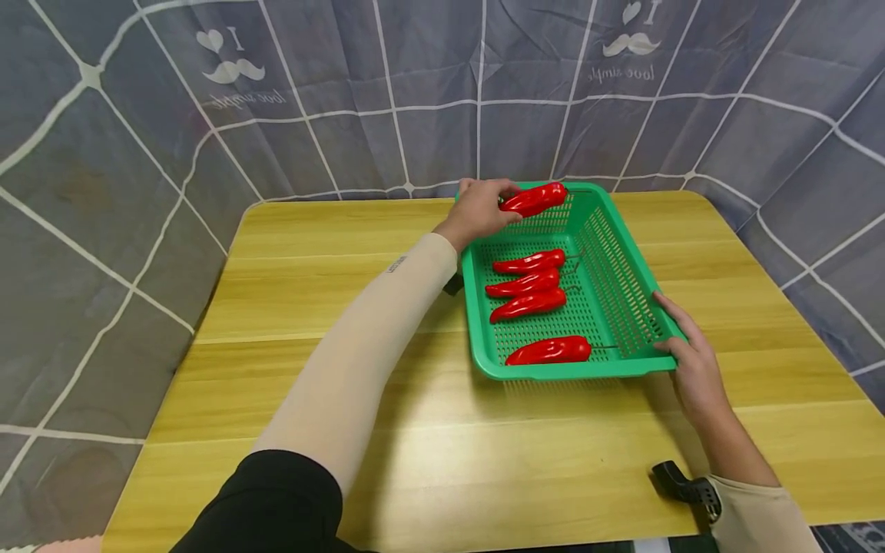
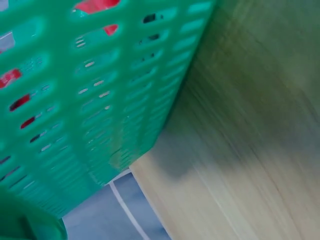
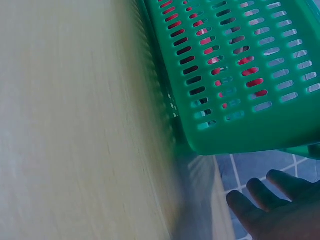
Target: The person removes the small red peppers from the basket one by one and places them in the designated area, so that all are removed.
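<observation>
A green plastic basket (image 1: 622, 230) with slotted walls holds several long, glossy red chili peppers (image 1: 528, 305). Three lie side by side, and another chili pepper (image 1: 548, 350) is by the near wall. At the far left corner, my left hand (image 1: 482, 206) holds one red chili pepper (image 1: 535, 200) between thumb and fingers, level with the far rim, its stem pointing right. My right hand (image 1: 691, 365) grips the basket's near right corner, thumb over the rim. In the right wrist view, the right fingers (image 3: 265, 202) extend below the basket wall. The left wrist view shows only the basket's outer wall (image 2: 115, 95).
The basket stands over a wooden table (image 1: 318, 269), toward its far side. A grey curtain with white lines (image 1: 429, 69) hangs behind and along both sides. A black strap (image 1: 684, 488) circles the right wrist. Beige sleeves (image 1: 366, 353) cover the forearms.
</observation>
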A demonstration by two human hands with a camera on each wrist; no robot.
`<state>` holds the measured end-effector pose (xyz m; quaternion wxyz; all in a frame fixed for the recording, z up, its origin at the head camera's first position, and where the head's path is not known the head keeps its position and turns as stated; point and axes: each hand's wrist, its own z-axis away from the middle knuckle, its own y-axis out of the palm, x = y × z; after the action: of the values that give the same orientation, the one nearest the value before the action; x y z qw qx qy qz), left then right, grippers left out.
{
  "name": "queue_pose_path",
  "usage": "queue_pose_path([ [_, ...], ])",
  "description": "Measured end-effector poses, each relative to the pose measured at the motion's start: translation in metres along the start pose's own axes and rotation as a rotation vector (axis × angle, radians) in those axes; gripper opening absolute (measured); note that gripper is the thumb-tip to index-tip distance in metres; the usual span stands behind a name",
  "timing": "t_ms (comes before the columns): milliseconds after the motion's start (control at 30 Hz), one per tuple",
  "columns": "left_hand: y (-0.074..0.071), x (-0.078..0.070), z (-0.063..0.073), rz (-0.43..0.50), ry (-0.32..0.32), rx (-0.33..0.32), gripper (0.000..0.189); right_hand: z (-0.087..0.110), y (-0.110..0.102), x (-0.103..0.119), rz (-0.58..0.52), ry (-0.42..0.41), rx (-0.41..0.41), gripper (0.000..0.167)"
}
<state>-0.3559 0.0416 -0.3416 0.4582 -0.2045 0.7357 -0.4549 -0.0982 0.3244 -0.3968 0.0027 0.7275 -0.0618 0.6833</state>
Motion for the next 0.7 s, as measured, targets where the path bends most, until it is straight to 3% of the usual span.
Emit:
queue_pose_path([
  [233,-0.008,0.008,0.014,0.176,-0.027,-0.178,0.047,0.001,0.003,-0.002,0.0,0.019,-0.001,0.068],
  [467,-0.03,0.026,0.028,0.285,-0.07,-0.301,0.05,0.0,0.002,-0.002,0.168,0.005,-0.019,0.066],
  [700,-0.056,0.052,0.046,0.345,-0.144,-0.386,0.05,0.0,0.002,-0.002,0.07,-0.01,-0.005,0.066],
])
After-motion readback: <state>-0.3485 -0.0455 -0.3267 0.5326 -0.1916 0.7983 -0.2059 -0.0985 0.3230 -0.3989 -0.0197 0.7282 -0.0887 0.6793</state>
